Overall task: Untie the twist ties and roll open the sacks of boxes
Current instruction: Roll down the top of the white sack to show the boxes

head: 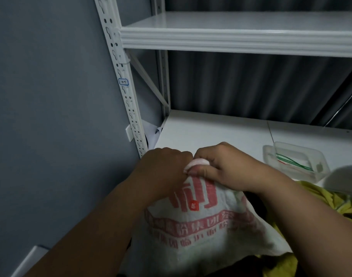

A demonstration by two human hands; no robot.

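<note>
A white woven sack (207,232) with red printed characters stands on the white shelf (211,128) in front of me. Its top is gathered into a bunched neck (197,164). My left hand (165,166) grips the neck from the left with curled fingers. My right hand (225,166) pinches the same neck from the right, thumb underneath. No twist tie shows between my fingers; they hide that spot. The sack's contents are hidden.
A clear plastic tub (299,162) with green and red ties lies on the shelf to the right. A yellow sack (331,200) sits behind my right forearm. A white upright post (123,82) and an upper shelf (231,39) frame the space; a grey wall is left.
</note>
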